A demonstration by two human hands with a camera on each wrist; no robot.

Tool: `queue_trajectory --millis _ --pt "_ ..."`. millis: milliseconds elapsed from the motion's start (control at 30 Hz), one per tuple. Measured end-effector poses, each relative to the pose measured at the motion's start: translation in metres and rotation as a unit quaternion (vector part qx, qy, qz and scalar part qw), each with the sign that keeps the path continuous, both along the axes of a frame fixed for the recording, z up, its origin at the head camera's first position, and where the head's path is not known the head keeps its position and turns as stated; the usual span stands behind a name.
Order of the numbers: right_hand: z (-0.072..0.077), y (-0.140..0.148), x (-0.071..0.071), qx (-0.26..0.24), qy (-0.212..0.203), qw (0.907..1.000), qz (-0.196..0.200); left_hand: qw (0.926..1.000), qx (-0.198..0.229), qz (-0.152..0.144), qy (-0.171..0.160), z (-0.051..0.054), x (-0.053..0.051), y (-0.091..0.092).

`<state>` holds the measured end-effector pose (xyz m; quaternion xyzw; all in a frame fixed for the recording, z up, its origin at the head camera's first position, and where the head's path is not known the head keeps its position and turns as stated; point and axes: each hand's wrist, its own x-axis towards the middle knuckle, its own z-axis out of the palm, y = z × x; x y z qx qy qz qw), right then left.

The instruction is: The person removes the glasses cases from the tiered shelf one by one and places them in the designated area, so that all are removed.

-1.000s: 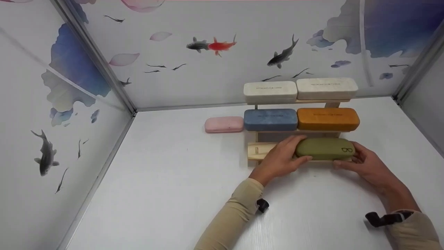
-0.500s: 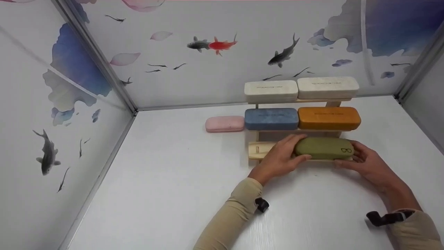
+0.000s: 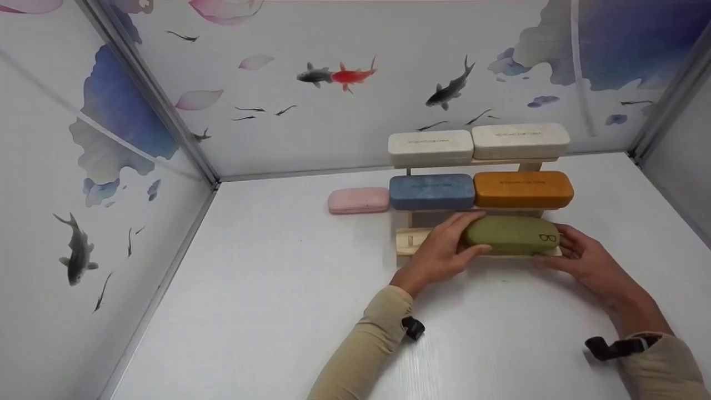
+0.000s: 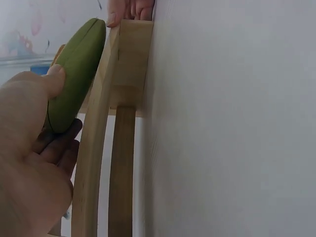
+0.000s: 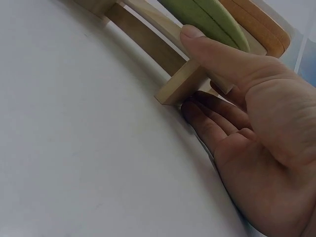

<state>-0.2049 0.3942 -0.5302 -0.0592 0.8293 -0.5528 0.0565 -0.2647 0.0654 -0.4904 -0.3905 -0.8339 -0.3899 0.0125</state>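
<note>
A green glasses case lies along the bottom tier of a wooden rack. My left hand grips its left end, thumb in front and fingers behind; the left wrist view shows the case tilted against the rack's front rail. At the case's right end is my right hand. In the right wrist view this hand holds the rack's end, thumb at the front rail beside the case, fingers round the wood's outer side.
On the middle tier are a blue case and an orange case. Two whitish cases stand on the top tier. A pink case lies left of the rack, on the white table. Printed walls enclose the back and sides.
The green case has shifted slightly left and up with my left hand, away from the right hand's fingers. My right hand has stayed at the rack's right end.
</note>
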Motion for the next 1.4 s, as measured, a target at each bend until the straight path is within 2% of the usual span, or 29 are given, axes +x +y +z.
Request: queue_trajectory --millis 267,500,733,867,1167,1400 --pt "0.000 0.001 -0.001 -0.010 -0.013 0.9998 -0.006 0.9998 0.010 -0.012 -0.010 0.000 0.002 -0.006" --pt "-0.002 0.003 0.000 -0.012 -0.021 0.9997 -0.006 0.9998 0.019 -0.010 0.000 0.001 0.005 -0.013" --pt "-0.004 0.001 -0.001 -0.029 0.013 0.9994 0.010 0.9988 0.039 -0.025 0.013 0.004 0.004 -0.022" --pt "-0.004 0.001 -0.001 -0.034 0.007 0.9994 0.007 0.9985 0.045 -0.027 0.016 0.012 0.003 -0.029" --pt "-0.003 -0.002 -0.002 -0.035 0.010 0.9993 0.007 0.9965 0.074 -0.015 0.036 0.039 0.000 -0.050" --pt "-0.002 0.000 -0.002 -0.024 0.015 0.9996 0.004 0.9946 0.096 -0.010 0.037 0.052 -0.005 -0.073"
